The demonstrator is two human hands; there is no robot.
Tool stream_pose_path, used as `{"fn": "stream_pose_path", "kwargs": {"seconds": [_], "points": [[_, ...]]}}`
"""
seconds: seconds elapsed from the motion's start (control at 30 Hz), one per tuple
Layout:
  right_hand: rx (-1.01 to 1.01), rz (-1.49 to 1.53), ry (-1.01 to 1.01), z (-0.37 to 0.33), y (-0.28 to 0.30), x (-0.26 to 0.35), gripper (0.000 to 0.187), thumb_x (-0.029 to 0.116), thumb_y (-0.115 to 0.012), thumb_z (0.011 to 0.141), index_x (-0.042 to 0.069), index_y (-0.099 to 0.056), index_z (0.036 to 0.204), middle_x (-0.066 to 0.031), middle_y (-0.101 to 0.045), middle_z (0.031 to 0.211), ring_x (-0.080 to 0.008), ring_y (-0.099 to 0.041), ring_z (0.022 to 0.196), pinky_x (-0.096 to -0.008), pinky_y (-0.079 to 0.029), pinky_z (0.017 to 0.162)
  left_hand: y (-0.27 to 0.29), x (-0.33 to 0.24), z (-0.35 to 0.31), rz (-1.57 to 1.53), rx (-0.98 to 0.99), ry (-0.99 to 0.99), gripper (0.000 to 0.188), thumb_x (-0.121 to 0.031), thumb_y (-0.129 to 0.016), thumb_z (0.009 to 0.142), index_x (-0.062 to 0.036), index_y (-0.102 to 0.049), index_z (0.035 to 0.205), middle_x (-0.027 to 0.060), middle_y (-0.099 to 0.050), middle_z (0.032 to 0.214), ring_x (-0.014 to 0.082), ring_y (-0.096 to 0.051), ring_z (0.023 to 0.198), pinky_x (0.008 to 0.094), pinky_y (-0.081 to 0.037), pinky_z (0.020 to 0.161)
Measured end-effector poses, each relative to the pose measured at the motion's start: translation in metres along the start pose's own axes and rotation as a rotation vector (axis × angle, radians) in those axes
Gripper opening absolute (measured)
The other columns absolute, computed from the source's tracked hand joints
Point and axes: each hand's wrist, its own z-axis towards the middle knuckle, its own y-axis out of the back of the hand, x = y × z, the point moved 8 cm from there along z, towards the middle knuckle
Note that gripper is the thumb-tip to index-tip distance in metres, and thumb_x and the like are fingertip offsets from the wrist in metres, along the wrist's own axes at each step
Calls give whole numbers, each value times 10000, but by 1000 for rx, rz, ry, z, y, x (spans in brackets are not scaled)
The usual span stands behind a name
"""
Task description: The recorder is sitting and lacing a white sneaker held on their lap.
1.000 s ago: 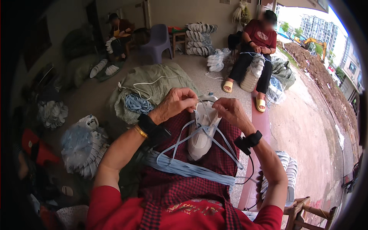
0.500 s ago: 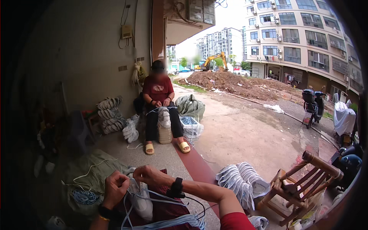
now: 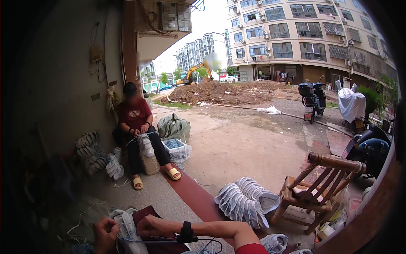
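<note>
A white shoe upper (image 3: pixel 125 224) lies low in the picture, over dark red cloth (image 3: pixel 146 211). My left hand (image 3: pixel 105 233) is at its left side, thumb and fingers pinched together on a pale blue shoelace. On the other side, my right hand (image 3: pixel 153 226) is closed with the fingers bent down by the upper; its fingertips are partly hidden, and a lace runs close to them. More pale laces (image 3: pixel 160 241) stretch across the cloth below my right wrist, which wears a black band (image 3: pixel 186 232).
A co-worker (image 3: pixel 136 122) sits ahead, hands on another upper (image 3: pixel 146 146). Nested white uppers (image 3: pixel 243 203) stand right of me, beside a bamboo chair (image 3: pixel 315 190). A white basket of blue laces (image 3: pixel 175 148) and a green sack (image 3: pixel 173 128) stand near the co-worker.
My view has swung to the right, so the surroundings sit further left. Both hands are lower in the picture, and the upper now lies tilted between them with its laced opening more visible.
</note>
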Motion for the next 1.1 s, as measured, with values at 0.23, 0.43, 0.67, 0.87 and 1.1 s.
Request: {"fn": "stream_pose_path", "kwargs": {"seconds": [0.23, 0.43, 0.67, 0.87, 1.1], "points": [[96, 29, -45, 7, -28, -18, 181, 102, -654, 889, -77, -670, 909, -143, -680, 802, -182, -644, 702, -334, -508, 658, -5, -27, -3, -3, 47, 31, 35, 7, -630, 837, -6, -600, 824, 25, -604, 740, 85, -621, 686, 238, -488, 628], [62, 71, 2, 7, -31, -4, 150, 84, -635, 883, -46, -699, 921, -162, -701, 840, -237, -678, 739, -357, -518, 683, 6, -36, -14, 83, 26, -102, 53, -22, -681, 822, 18, -648, 834, 61, -592, 861, 126, -649, 778, 261, -519, 643], [244, -1, -275, 10, -46, -6, 179, 109, -672, 915, -8, -732, 1036, -125, -728, 903, -204, -698, 797, -316, -533, 712, 2, -45, -24, 117, -16, -243, 77, -82, -702, 818, -13, -668, 825, 56, -619, 808, 158, -626, 748, 309, -511, 655], [304, -9, -393, 3, -62, -12, 166, 72, -689, 910, -26, -735, 1037, -54, -712, 837, -93, -631, 736, -247, -489, 650, -15, -40, -23, 59, -47, -316, 74, -64, -683, 797, 4, -655, 792, 79, -620, 783, 188, -638, 741, 327, -505, 660], [108, -206, -452, 19, -41, -21, 269, 192, -656, 909, -67, -685, 843, -111, -677, 689, -143, -633, 638, -318, -487, 590, -10, -42, -14, 45, -87, -363, 80, -93, -693, 735, -16, -688, 754, 133, -677, 750, 282, -676, 721, 374, -526, 699]]}}
